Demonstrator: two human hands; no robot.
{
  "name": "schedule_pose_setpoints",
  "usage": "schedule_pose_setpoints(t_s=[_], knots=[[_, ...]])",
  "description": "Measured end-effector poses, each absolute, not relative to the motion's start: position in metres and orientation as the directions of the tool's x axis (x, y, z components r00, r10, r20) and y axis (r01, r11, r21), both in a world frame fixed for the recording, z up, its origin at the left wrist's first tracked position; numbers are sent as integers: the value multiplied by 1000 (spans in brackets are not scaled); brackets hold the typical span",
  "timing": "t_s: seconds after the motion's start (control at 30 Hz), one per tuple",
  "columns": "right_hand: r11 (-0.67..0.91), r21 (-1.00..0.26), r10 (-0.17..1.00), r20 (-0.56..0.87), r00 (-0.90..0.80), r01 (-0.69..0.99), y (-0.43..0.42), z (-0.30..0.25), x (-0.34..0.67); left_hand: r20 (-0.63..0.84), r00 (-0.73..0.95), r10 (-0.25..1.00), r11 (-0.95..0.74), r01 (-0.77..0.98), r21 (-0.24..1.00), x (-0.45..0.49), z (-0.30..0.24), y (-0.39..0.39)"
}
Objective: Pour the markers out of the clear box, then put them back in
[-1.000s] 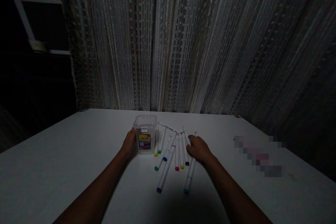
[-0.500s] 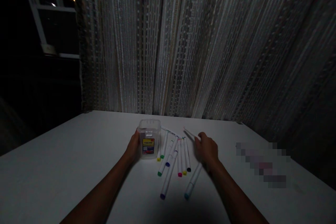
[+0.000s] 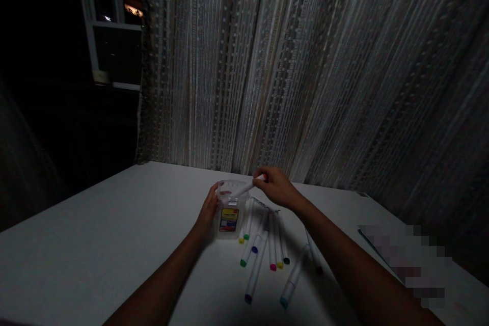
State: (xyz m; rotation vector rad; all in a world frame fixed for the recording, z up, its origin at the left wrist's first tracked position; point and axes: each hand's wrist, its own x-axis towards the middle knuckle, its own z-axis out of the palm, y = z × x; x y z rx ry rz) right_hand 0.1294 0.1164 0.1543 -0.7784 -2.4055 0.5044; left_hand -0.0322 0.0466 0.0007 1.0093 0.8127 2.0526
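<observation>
The person's left hand point(image 3: 209, 209) holds the left side of a clear container point(image 3: 240, 214), fingers curled around its wall; the container stands upright on the white tabletop point(image 3: 133, 244), a yellow and blue label point(image 3: 229, 220) on its near face, its top open; the right hand point(image 3: 277, 187) is raised just beyond the container's right edge, its fingers clamped on the red-orange end of a white marker point(image 3: 244, 189); that marker slants down to the left, its lower end within the container's mouth.

Loose markers lie to the right of the container and nearer the person; a yellow-ended marker point(image 3: 241, 240) is just beside the container, with two green-ended ones, a blue-ended marker point(image 3: 254, 249) and a purple-ended marker point(image 3: 253, 280) near it; a pink-ended marker point(image 3: 272, 244), another yellow-ended one and a black-ended marker point(image 3: 283, 242) lie side by side; a light-blue-ended marker point(image 3: 292, 281) lies near a dark-ended marker point(image 3: 314, 252) beside the right forearm; at the far right is a pixelated item point(image 3: 408, 260), too obscured to tell; a patterned curtain point(image 3: 244, 61) hangs behind the tabletop.
</observation>
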Motion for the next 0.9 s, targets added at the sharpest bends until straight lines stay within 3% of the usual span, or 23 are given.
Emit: schedule_pose_setpoints(t_s=[0.33, 0.57, 0.9], knots=[[847, -297, 519, 284, -806, 441, 104, 146, 81, 470, -369, 801, -580, -286, 763, -27, 13, 40], [849, -90, 523, 278, -806, 520, 98, 142, 73, 498, -314, 808, -581, -290, 760, -30, 10, 43], [863, -56, 496, 285, -820, 502, 96, 139, 70, 487, -333, 807, -566, -203, 799, -35, 11, 44]])
